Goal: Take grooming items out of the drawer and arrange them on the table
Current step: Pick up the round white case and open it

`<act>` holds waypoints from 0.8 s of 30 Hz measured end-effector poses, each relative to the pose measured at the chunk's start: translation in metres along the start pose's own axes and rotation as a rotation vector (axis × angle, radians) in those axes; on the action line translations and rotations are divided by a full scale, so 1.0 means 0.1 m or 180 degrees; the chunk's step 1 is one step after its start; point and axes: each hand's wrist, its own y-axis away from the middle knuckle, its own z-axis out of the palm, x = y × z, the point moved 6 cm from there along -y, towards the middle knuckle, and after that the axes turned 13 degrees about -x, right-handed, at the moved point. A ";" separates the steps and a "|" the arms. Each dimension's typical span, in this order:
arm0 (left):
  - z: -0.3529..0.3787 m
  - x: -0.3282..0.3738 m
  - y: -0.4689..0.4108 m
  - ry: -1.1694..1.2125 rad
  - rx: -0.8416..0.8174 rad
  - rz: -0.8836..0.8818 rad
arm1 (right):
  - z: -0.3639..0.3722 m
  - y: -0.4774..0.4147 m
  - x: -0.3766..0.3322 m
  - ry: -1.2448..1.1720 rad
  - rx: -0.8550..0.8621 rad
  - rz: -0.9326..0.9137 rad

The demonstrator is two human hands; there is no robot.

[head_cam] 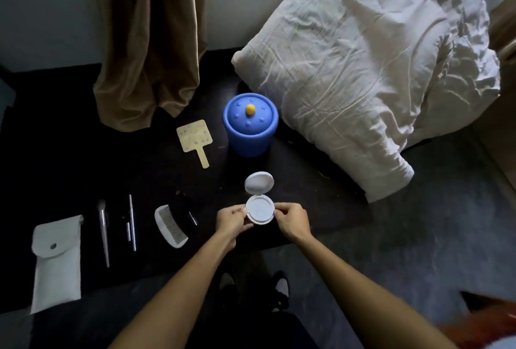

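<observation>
Left hand (233,221), right hand (290,220) pinch open white compact (260,210) by rim; lid apparently upright.

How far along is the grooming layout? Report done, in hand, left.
Done: pouch, brush, comb, hand mirror and blue jar lie on the dark table. In hand: both hands, left and right, hold the open compact. Left: setting it down; the drawer is out of view.

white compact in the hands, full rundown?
The compact is round, white and plastic-looking, hinged open: the lid stands tilted up at the far side, its pale inner face towards the camera. The base shows a flat whitish disc. The left hand and right hand pinch its opposite rims above the dark table.
</observation>
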 end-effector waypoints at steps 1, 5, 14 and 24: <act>-0.03 -0.01 -0.04 -0.0103 0.0131 0.0013 | 0.01 -0.01 0.01 0.0055 0.0023 -0.0003; -0.09 0.03 -0.10 -0.0684 0.0561 0.0124 | 0.05 -0.05 0.06 0.0320 0.0096 0.0013; 0.33 0.20 0.19 -0.3366 0.0423 0.1189 | 0.13 0.09 0.09 0.0919 0.0160 -0.0413; 0.59 0.16 0.09 -0.3907 0.0556 0.0879 | 0.15 0.04 0.05 0.1463 0.0177 -0.0715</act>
